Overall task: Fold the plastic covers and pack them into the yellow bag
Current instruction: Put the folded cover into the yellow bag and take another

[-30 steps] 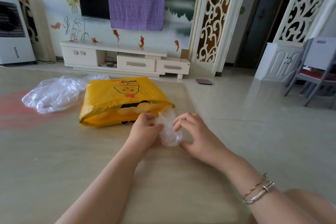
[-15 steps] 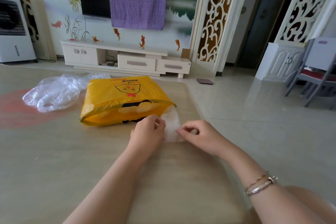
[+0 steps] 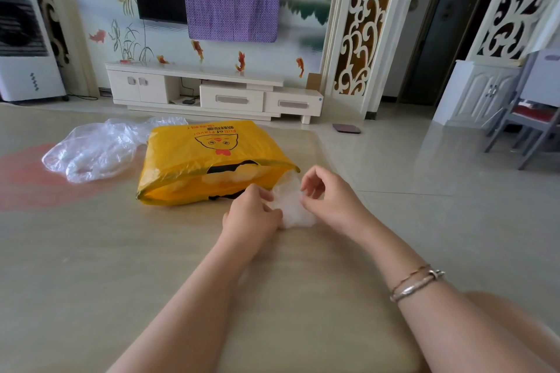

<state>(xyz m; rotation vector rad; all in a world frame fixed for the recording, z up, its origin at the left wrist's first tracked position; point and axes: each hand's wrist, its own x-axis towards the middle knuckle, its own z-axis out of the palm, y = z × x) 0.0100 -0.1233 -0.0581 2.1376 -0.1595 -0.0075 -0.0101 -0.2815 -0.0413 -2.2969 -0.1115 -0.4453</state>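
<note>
**Both hands on a folded cover at the mouth of the yellow bag**

From my seat at the feed, I see a small, crumpled clear plastic cover (image 3: pixel 290 206) sitting on the beige table (image 3: pixel 91 266), right at the near right corner of the yellow bag (image 3: pixel 212 160). Its upper end touches the bag's open edge; I cannot tell whether any of it is already inside.

The left hand (image 3: pixel 251 218) lies knuckles up on the table, its fingers curled, with the fingertips and thumb pressed against the cover's left side. The plastic bulges out just past those fingertips, so the hand grips it from the left and from below. The right hand (image 3: pixel 330 203) comes in from the other side: thumb and forefinger are closed in a pinch on the cover's right edge, while the remaining fingers are curled loosely above it, clear of the plastic. The cover therefore lies between the two hands, held at both sides, with most of its white bunched middle showing in the gap.

The bag lies flat with its printed face up and its mouth toward me. Pale bundles show through the opening. Beyond the bag's far left corner a loose heap of clear plastic (image 3: pixel 94 151) rests on the table, well apart from both hands. Two bracelets (image 3: pixel 416 281) circle the right wrist.
</note>
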